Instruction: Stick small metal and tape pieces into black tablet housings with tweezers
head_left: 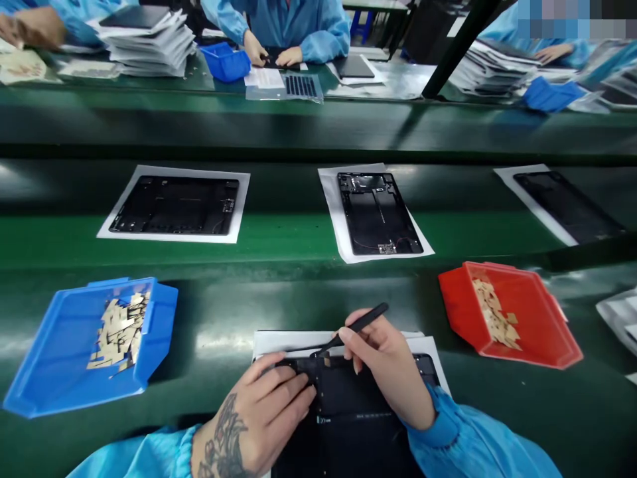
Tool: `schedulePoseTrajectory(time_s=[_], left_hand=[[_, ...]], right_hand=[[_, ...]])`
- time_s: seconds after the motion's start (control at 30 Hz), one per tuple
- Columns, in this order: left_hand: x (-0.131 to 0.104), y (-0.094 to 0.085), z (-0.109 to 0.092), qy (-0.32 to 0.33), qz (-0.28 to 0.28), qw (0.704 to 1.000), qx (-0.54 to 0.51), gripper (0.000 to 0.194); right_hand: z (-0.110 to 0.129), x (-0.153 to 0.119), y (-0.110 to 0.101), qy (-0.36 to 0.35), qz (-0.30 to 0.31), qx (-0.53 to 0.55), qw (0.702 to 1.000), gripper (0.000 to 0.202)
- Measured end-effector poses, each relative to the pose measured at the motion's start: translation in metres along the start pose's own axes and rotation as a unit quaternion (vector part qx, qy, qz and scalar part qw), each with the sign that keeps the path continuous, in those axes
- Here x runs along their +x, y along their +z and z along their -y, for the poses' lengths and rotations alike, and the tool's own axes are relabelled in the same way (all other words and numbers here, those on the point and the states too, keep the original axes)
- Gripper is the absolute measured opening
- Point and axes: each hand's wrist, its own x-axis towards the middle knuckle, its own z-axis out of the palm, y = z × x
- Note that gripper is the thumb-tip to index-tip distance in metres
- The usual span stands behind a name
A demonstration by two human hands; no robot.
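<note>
Black tweezers (365,319) are pinched in my right hand (391,372), their tips at the upper edge of a black device housing (355,441). A small tan piece (327,359) lies on the housing beside the tips. My left hand (266,415) rests on the housing's upper left part, palm down, fingers extended and holding nothing. White sheets (440,365) lie under the housing.
A blue bin (44,362) with small tan pieces stands left, a red bin (542,325) with similar pieces right. Beyond are housings on white sheets (241,199) along the green line. People in blue sleeves (323,33) work across, near paper stacks (149,50).
</note>
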Motion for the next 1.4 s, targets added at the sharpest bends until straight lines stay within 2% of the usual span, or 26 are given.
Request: schedulePoseTrajectory(time_s=[0.1,0.23,0.3,0.4,0.47,0.8,1.4], left_hand=[[-0.005,-0.005,0.001,-0.029,-0.013,0.999,-0.027,0.032],[0.004,-0.004,-0.002,-0.010,-0.056,0.993,0.108,0.032],[0.009,-0.002,-0.004,0.017,-0.044,0.988,0.144,0.029],[0.013,-0.002,-0.005,0.039,0.008,0.990,0.133,0.024],[0.011,-0.003,-0.005,0.053,0.023,0.990,0.125,0.025],[0.000,-0.001,-0.004,0.047,0.043,0.990,0.129,0.025],[-0.006,0.007,0.000,0.012,0.066,0.993,0.096,0.028]], right_hand=[[0.001,-0.004,0.004,0.006,0.002,-0.010,1.000,0.029],[0.001,-0.008,0.008,0.020,0.019,-0.012,1.000,0.028],[-0.001,-0.008,0.009,0.023,0.024,-0.021,0.999,0.026],[-0.006,-0.010,0.009,0.016,0.033,-0.044,0.998,0.022],[-0.009,-0.011,0.008,0.004,0.038,-0.060,0.997,0.019],[-0.014,-0.013,0.009,-0.081,0.031,-0.175,0.981,0.008],[-0.013,-0.011,0.011,-0.099,0.021,-0.210,0.972,0.004]])
